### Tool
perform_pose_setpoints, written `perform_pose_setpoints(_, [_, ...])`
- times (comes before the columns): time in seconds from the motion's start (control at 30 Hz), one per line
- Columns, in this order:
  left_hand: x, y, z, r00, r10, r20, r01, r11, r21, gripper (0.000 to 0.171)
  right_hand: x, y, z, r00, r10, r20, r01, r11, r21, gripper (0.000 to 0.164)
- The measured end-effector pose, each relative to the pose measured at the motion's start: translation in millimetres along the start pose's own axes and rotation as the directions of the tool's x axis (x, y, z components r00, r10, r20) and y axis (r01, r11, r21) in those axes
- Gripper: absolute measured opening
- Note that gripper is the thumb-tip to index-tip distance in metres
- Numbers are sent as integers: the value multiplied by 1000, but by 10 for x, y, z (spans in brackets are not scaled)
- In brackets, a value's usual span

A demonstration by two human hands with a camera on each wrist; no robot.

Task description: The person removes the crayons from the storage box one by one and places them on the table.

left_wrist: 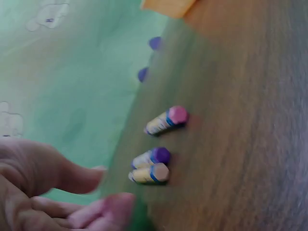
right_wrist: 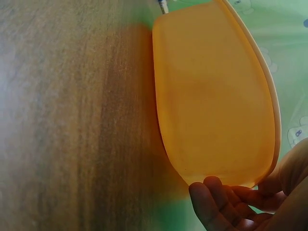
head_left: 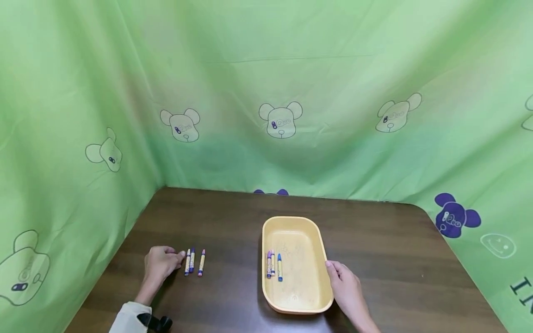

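Three crayons lie on the table left of the tray: a peach crayon [head_left: 187,262] and a purple crayon [head_left: 192,260] side by side, with a pink crayon [head_left: 201,262] slightly apart. Just left of them is my left hand [head_left: 161,263]; its thumb [left_wrist: 79,178] and forefinger are apart, with nothing between them. My right hand [head_left: 345,286] grips the right rim of a yellow plastic tray [head_left: 297,303], thumb on the rim and fingers against the outer wall. Inside, near its left wall, are a blue crayon [head_left: 280,267], a purple-tipped crayon [head_left: 269,264] and a pale crayon [head_left: 272,262].
The dark brown wooden table [head_left: 399,268] extends on both sides of the tray. A green curtain [head_left: 233,152] printed with bear heads hangs along the table's back and sides. A black strap [head_left: 154,322] is around my left wrist, over a white sleeve [head_left: 131,319].
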State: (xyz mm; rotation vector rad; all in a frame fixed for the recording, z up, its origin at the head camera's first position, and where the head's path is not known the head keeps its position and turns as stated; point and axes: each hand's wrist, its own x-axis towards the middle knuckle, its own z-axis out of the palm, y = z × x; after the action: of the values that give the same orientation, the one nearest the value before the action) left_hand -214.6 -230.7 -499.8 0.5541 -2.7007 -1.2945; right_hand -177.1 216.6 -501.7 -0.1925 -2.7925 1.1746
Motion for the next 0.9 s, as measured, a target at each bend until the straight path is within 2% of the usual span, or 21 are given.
perform_pose_setpoints(0.1, [-76, 38, -12, 998, -21, -63, 13, 992, -124, 38, -43, 21, 17, 1000, 1, 2, -1, 1000, -1, 37])
perform_pose_setpoints(0.2, [-112, 144, 23, 997, -29, -71, 5, 946, -324, 37, -54, 32, 18, 1000, -15, -10, 15, 1000, -3, 37])
perform_pose_setpoints(0.33, [-147, 280, 116, 998, -33, -51, 8, 897, -442, 35, -43, 32, 14, 999, -29, -17, 29, 1000, -7, 37])
perform_pose_setpoints(0.53, [-249, 394, 306, 999, -22, 25, 32, 843, -537, 36, -47, 45, 29, 999, -43, -15, 43, 999, -6, 37])
perform_pose_setpoints(0.73, [-338, 564, 463, 998, 7, 62, 30, 812, -582, 33, -44, 30, 31, 998, -59, -33, 59, 998, -4, 35])
perform_pose_setpoints(0.9, [-362, 740, 579, 993, 66, 95, 8, 781, -624, 32, -41, 16, 20, 997, -63, -48, 63, 998, 1, 34])
